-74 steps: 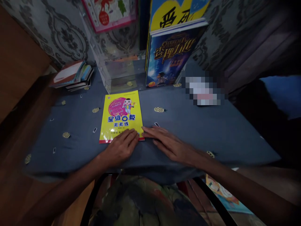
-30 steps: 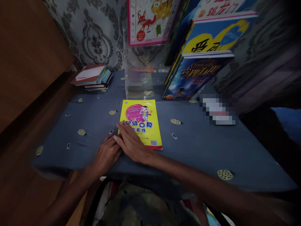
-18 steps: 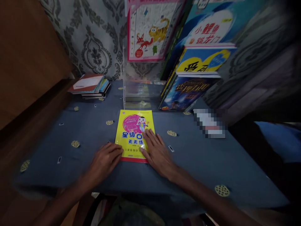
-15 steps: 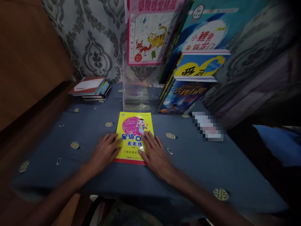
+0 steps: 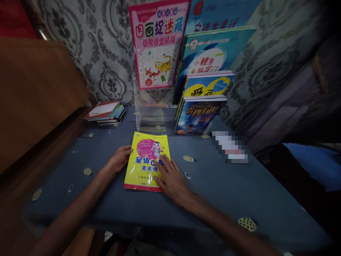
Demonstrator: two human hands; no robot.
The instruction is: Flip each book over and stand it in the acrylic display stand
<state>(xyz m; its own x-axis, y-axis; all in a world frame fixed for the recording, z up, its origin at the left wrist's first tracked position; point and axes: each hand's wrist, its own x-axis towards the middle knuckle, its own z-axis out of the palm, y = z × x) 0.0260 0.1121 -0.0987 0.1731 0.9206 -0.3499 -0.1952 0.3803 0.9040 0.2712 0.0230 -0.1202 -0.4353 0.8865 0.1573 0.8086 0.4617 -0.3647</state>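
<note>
A thin yellow workbook (image 5: 145, 156) with a pink circle and blue lettering lies flat on the blue cloth-covered table (image 5: 213, 185). My left hand (image 5: 119, 158) rests at the book's left edge, fingers curled against it. My right hand (image 5: 170, 177) lies flat, fingers spread, on the book's lower right part. Neither hand lifts the book.
A clear acrylic stand (image 5: 151, 117) stands behind the workbook, with a pink picture book (image 5: 157, 46) above it. Several upright books (image 5: 202, 106) lean at the right of the stand. A small stack of books (image 5: 105, 112) lies at the back left. A wooden panel (image 5: 34, 92) borders the left.
Both hands shifted around the workbook: the left went from the lower edge up to the left edge, the right crossed from the left side to the lower right. The view tilted upward.
</note>
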